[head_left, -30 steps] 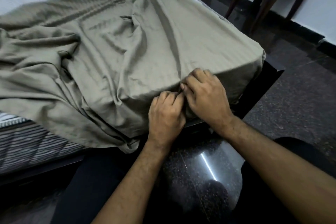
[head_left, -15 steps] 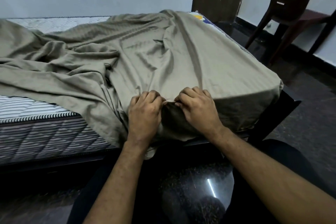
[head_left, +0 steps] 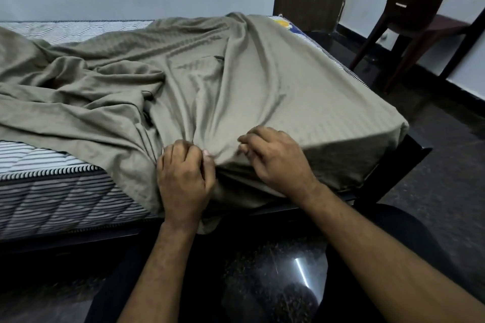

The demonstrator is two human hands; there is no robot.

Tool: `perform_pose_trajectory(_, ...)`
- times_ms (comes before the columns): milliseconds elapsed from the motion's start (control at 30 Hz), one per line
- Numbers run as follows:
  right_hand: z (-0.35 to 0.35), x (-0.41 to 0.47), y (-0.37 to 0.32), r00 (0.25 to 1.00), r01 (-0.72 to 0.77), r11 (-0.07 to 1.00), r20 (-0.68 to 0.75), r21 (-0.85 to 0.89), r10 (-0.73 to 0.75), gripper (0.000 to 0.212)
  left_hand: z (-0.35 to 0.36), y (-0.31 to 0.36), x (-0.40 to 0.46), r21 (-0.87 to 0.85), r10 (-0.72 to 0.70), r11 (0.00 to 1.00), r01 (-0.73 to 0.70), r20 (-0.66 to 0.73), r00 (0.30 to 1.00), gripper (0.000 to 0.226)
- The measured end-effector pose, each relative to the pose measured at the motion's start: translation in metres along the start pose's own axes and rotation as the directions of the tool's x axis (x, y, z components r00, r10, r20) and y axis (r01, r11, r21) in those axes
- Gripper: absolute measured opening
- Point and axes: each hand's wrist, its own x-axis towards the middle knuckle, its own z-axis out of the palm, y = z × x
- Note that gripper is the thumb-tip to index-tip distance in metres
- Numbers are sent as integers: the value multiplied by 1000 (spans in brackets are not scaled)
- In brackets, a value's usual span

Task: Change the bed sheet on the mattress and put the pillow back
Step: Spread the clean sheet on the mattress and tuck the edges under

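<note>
Head view: I see left hand point(head_left: 183, 181) gripping the bed sheet point(head_left: 236, 81) at the mattress point(head_left: 52, 191) edge; right hand point(head_left: 275, 162) seems pinching it (slack lies leftward).

The room is dim, with soft, even light on the olive bed sheet point(head_left: 262, 92) and deep shadow under the bed. A bright streak of glare reflects off the polished dark floor point(head_left: 301, 274). Wide-angle distortion bends the edges, and the right hand point(head_left: 275, 162) is slightly motion-blurred.

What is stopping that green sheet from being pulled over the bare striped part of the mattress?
Nothing visible. Both the left hand and right hand already grip the sheet at the near edge, and the bare mattress to the left holds only the sheet's own bunched folds.
</note>
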Motion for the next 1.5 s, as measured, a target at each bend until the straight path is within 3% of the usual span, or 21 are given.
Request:
perform_pose_trajectory(67, -2, -1, 16, 991, -132, 991, 31, 14, 132, 36, -1, 8, 4, -10, 13, 1000, -13, 8, 1000, 25)
perform_pose_trajectory(167, -1, -6, 44, 958, -277, 961, 76, 1, 276, 50, 3, 32, 12, -76, 176, 982, -171, 61, 983, 23)
perform_pose_trajectory(267, -7, -11, 69, 919, -372, 923, 104, -95, 381, 60, 19, 62, 22, -242, 366, 917, -318, 185, 912, 24)
perform_pose_trajectory(333, -14, -18, 87, 888, -434, 881, 77, -190, 454, 63, 34, 78, 28, -232, 433, 896, -379, 262, 863, 35)
perform_pose_trajectory(467, -37, -38, 137, 778, -612, 751, -20, -249, 627, 67, 60, 86, 32, -114, 378, 924, -365, 418, 826, 61)
perform_pose_trajectory(633, -57, -58, 176, 646, -755, 603, -142, -257, 750, 64, 69, 96, 28, -21, 314, 940, -341, 440, 841, 77)
perform_pose_trajectory(700, -58, -62, 173, 683, -722, 623, -168, -300, 711, 66, 71, 108, 32, -39, 327, 939, -341, 411, 851, 72)
perform_pose_trajectory(833, -64, -63, 134, 917, -398, 891, -89, -217, 388, 49, 81, 130, 35, -126, 421, 906, -404, 357, 834, 61)
perform_pose_trajectory(900, -66, -69, 114, 962, -268, 951, -90, -153, 257, 30, 85, 134, 26, -153, 472, 882, -447, 280, 836, 49)
perform_pose_trajectory(933, -64, -75, 112, 963, -265, 962, -57, -58, 262, 31, 85, 134, 18, -174, 502, 864, -473, 211, 839, 40)
perform_pose_trajectory(1000, -61, -83, 119, 907, -413, 901, 149, 134, 394, 52, 85, 132, -2, -211, 579, 807, -551, 96, 810, 28)
perform_pose_trajectory(1067, -60, -89, 139, 790, -577, 812, 314, 88, 527, 72, 85, 131, -13, -228, 632, 763, -605, 68, 772, 23)
perform_pose_trajectory(1167, -68, -95, 162, 668, -706, 699, 221, -113, 710, 88, 86, 139, -7, -210, 574, 812, -544, 119, 810, 25)
perform_pose_trajectory(1267, -69, -104, 163, 583, -751, 603, 160, -269, 797, 86, 88, 155, 10, -193, 488, 868, -457, 166, 857, 27)
perform_pose_trajectory(1367, -63, -106, 153, 689, -672, 639, 0, -375, 725, 72, 99, 168, 7, -140, 362, 927, -347, 101, 927, 21)
perform_pose_trajectory(1433, -63, -108, 146, 799, -594, 725, -156, -348, 580, 50, 109, 178, -9, -70, 338, 940, -335, 40, 940, 17)
perform_pose_trajectory(1500, -64, -112, 142, 850, -526, 805, -207, -274, 485, 33, 116, 189, -15, 1, 336, 942, -337, 63, 940, 18)
